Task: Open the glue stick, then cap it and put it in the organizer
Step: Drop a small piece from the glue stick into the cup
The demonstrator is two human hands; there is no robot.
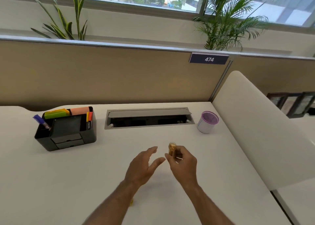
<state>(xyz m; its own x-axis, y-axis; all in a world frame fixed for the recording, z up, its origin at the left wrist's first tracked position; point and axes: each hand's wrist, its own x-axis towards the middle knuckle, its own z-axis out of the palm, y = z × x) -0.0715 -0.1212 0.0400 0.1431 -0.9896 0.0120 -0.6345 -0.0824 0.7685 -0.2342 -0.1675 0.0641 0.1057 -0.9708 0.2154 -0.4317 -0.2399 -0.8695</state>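
Note:
My right hand (183, 161) holds a small yellow glue stick (171, 149) upright above the white desk, its top end showing above my fingers. Whether the cap is on the stick I cannot tell. My left hand (143, 165) hovers just left of it, fingers spread, holding nothing. A small yellow bit (131, 202) peeks out from under my left forearm; it may be the cap. The black desk organizer (68, 131) stands at the far left of the desk, well away from both hands.
The organizer holds coloured sticky notes (57, 114), a purple pen (41, 121) and markers. A grey cable hatch (149, 118) is set in the desk's middle back. A white-and-purple mesh cup (207, 121) stands at the right. A white divider (255, 122) borders the right side.

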